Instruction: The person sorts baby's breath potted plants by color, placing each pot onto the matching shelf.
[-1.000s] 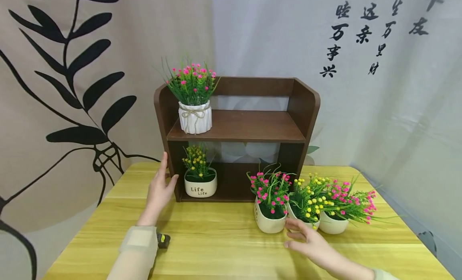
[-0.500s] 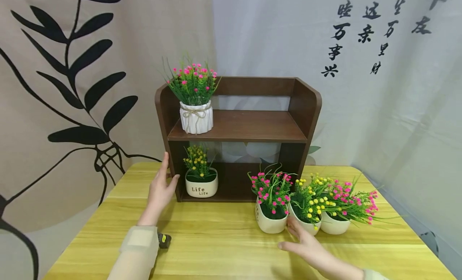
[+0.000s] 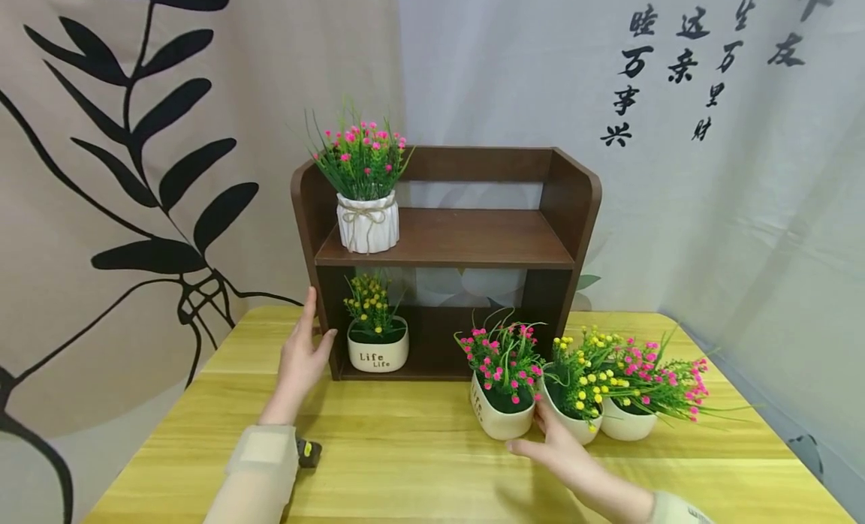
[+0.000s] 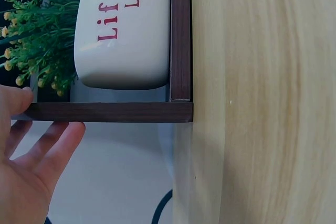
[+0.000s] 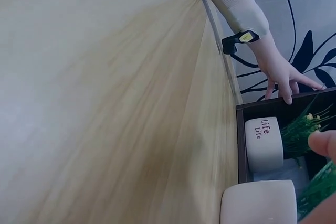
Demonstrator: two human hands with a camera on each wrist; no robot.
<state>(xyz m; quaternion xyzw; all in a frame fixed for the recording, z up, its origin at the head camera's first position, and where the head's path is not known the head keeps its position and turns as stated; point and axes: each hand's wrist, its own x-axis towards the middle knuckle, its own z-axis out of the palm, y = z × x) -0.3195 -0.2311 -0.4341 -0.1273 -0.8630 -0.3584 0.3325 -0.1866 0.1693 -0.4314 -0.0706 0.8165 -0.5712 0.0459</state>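
Observation:
A dark brown two-tier shelf [image 3: 446,239] stands on the table. My left hand [image 3: 300,366] holds its left side panel [image 4: 110,112], with the thumb on the inner side and fingers outside. Right beside this panel, on the lower tier, sits a cream "Life" pot [image 3: 378,355] with yellow flowers. My right hand [image 3: 568,456] is at a slightly tilted cream pot [image 3: 503,419] with pink flowers, in front of the shelf's right half. Its fingers touch the pot's right side, partly hidden between two pots; the thumb [image 5: 323,142] points out straight, spread away from them.
A white pleated pot [image 3: 368,225] with pink flowers and a twine bow stands at the upper tier's left. Right of my right hand's pot, a yellow-flowered pot [image 3: 574,423] and another pink-flowered pot [image 3: 628,423] stand close together on the wooden table [image 3: 405,464].
My right hand has moved left, its fingers slipping between the two pots. The nearest pink-flowered pot has shifted slightly left and tilted. The left hand stays on the shelf's side.

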